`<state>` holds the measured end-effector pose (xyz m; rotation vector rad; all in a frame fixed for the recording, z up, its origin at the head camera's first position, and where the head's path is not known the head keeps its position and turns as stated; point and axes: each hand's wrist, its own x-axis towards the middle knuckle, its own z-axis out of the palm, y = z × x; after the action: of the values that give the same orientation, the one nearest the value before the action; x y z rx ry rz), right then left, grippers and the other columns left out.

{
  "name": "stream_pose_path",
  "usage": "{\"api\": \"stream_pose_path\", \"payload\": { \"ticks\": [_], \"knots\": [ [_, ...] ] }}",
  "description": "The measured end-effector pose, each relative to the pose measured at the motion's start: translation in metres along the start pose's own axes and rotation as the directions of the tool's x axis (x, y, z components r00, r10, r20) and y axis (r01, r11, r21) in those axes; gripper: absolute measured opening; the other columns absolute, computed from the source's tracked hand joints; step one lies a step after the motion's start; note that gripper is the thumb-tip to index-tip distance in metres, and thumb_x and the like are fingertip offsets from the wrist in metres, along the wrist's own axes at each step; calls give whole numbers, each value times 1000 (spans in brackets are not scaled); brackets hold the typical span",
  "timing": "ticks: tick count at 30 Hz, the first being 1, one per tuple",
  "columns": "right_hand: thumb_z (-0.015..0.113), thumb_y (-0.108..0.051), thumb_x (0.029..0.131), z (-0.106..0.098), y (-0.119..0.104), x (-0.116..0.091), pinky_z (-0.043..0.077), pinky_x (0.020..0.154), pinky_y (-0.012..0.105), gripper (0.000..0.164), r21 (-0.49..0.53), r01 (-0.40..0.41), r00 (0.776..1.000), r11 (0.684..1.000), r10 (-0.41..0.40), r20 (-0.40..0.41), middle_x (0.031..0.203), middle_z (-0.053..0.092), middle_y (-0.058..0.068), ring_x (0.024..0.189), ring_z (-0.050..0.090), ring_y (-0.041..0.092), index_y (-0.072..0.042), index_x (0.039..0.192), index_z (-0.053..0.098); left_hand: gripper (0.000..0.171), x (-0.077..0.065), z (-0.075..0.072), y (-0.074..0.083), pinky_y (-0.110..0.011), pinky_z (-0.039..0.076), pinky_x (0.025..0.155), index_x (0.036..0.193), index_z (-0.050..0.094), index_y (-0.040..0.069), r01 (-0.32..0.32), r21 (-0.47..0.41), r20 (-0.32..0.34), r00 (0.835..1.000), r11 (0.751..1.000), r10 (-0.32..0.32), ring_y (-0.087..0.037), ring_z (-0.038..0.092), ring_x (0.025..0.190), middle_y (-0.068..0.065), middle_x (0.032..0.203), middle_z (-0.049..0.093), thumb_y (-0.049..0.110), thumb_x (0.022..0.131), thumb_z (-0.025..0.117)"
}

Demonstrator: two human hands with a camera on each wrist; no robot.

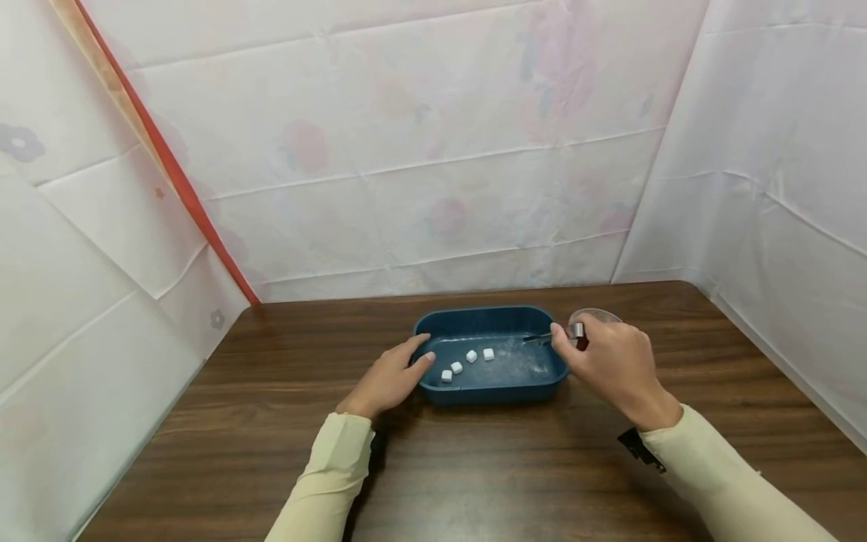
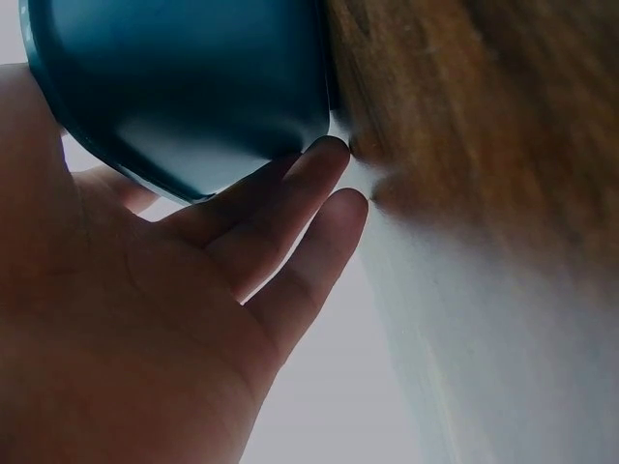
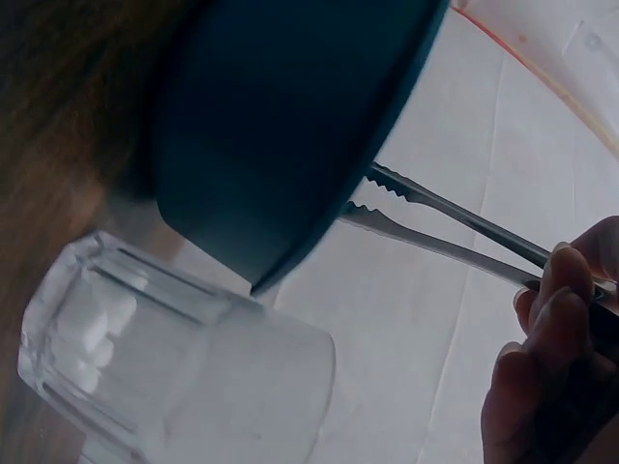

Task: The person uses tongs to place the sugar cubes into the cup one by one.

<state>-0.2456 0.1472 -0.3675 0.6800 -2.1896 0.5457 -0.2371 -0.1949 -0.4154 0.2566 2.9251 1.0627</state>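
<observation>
A dark blue rectangular basin [image 1: 504, 394] stands on the table, with several small white cubes [image 1: 489, 354] scattered on its floor. My left hand [image 1: 393, 374] holds the basin's left end, thumb over the rim and the other fingers along the outer wall [image 2: 193, 77]. My right hand [image 1: 612, 363] grips metal tongs [image 3: 455, 215] at the basin's right side. Their serrated tips are apart and reach over the rim into the basin; no cube shows between them. Under the right hand stands a clear glass [image 3: 222, 358], partly hidden in the head view, with white pieces at its bottom.
The brown wood-grain table [image 1: 271, 421] extends around the basin. Pale floral sheeting [image 1: 406, 150] hangs behind it and along both sides. A red strip [image 1: 169, 162] runs down the sheeting at the back left.
</observation>
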Motion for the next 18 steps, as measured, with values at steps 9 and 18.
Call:
{"api": "stream_pose_path", "payload": {
  "ticks": [9,18],
  "knots": [
    [73,-27,85,9,-4,-4,32,37,28,31,1,19,1000,1000,-19,10,48,38,-8,40,35,6,-13,65,53,57,0,0,1,-52,34,113,154,43,15,-20,6,-6,1000,1000,20,-27,41,141,-6,154,44,45,105,48],
    [80,-21,81,19,-11,-7,27,37,21,24,4,56,998,998,-56,22,49,39,-9,40,31,1,-8,71,63,58,0,-1,1,-52,34,113,154,42,15,-4,-8,6,1000,1000,4,-27,40,142,-5,155,43,45,105,48]
  ]
}}
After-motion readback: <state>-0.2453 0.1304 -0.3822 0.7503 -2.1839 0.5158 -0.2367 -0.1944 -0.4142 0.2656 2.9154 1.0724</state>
